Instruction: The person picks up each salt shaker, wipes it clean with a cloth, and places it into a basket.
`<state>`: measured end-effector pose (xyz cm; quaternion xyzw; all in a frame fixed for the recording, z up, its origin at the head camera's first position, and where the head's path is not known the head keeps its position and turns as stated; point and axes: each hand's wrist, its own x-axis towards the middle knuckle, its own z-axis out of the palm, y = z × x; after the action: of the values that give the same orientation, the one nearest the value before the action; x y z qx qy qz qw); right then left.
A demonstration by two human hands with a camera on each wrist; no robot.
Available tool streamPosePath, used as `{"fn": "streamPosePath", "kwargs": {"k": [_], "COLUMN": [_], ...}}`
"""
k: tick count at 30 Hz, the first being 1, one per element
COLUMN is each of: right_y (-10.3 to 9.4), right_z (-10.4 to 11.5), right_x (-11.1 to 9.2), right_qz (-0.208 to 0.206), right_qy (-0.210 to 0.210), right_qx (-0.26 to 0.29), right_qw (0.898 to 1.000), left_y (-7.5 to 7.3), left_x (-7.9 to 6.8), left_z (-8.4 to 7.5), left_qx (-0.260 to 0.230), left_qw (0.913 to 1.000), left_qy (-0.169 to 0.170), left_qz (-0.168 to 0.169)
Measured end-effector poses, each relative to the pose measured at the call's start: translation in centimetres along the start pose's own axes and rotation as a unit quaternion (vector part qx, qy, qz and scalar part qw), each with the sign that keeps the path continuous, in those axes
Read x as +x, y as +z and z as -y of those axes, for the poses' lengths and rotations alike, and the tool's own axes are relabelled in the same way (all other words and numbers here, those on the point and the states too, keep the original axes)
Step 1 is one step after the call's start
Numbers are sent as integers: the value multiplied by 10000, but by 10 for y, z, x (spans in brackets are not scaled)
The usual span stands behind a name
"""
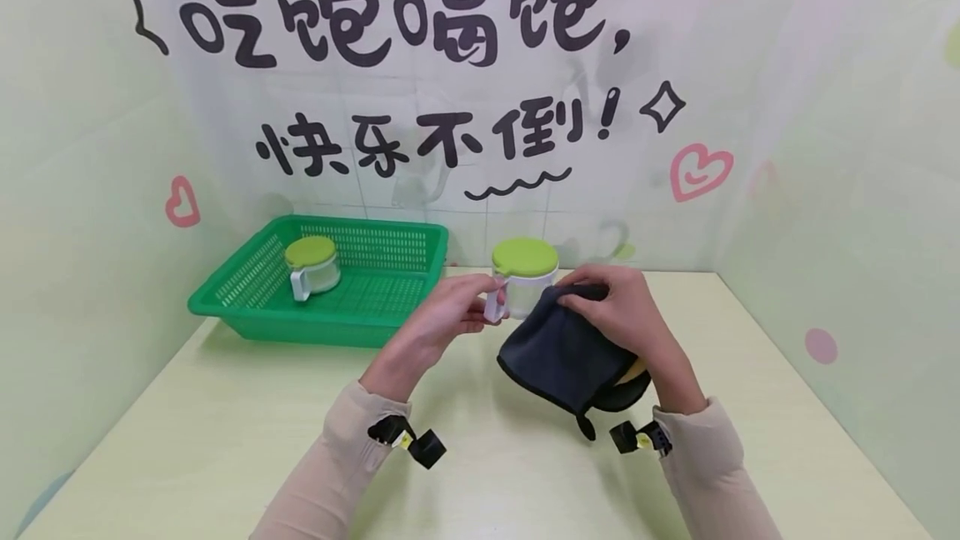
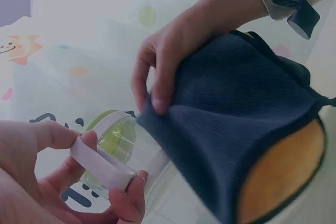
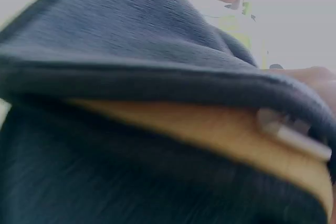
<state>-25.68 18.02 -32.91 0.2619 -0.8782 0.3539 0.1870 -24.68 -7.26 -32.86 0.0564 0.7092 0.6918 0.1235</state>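
A clear jar [image 1: 528, 294] with a green lid and white handle is in front of me in the head view. My left hand [image 1: 446, 311] holds its handle [image 2: 102, 163] between thumb and fingers. Whether the jar's base touches the table cannot be told. From my right hand [image 1: 618, 307] hangs a dark grey cloth [image 1: 566, 352] with black edging and a yellow-orange underside, pinched near its top edge. The cloth hides the jar's lower right side. In the right wrist view the folded cloth [image 3: 131, 30] covers most of the picture.
At the back left of the pale table [image 1: 450, 457] stands a green perforated basket [image 1: 315, 330]. Inside it is a second green-lidded jar [image 1: 321, 275] with a white handle. A printed wall sheet [image 1: 420, 215] rises behind the table.
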Motion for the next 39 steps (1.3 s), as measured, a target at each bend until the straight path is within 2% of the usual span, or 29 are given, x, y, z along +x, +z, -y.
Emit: {"fn": "streamPosePath", "kwargs": {"k": [3,5,7,12,14,16,20,22,24,28,30,32,36,39], "right_y": [4,6,5,1,2,3,8,8,7,2,0,-1,0,0], "right_z": [-2,-2,-2,1,0,-1,-3,-4,-5,-6,-6,-6,-7,-7], "right_x": [1,2,2,0,0,1,2,3,3,1,1,0,0,0], "right_qz": [582,781,688,-111,-265,-167,447,553,399,-204,-335,-236,259,229], "right_qy": [95,98,74,-33,-22,59,249,281,247,163,154,216,380,407], "right_qx": [-214,-284,-249,27,87,19,-239,-284,-212,20,83,40,-209,-348], "right_qw": [9980,9965,9973,9999,9996,9998,9984,9977,9987,9997,9993,9995,9987,9983], "left_y": [-2,-3,-3,-4,-4,-5,-8,-9,-9,-10,-11,-12,-13,-13], "left_x": [-1,-1,-2,-1,0,0,0,0,0,3,3,4,4,5], "left_z": [0,0,0,0,0,0,-1,-1,-1,0,0,0,0,0], "left_qx": [-10,-7,83,278,299,269,215,230,268,289,290,279,278,298], "left_qw": [10000,10000,9999,9994,9993,9994,9994,9993,9992,9992,9992,9993,9993,9992], "left_qy": [32,59,99,201,220,237,269,297,308,260,219,185,158,147], "left_qz": [-28,-33,-31,15,9,-2,-20,13,45,133,166,192,192,215]}}
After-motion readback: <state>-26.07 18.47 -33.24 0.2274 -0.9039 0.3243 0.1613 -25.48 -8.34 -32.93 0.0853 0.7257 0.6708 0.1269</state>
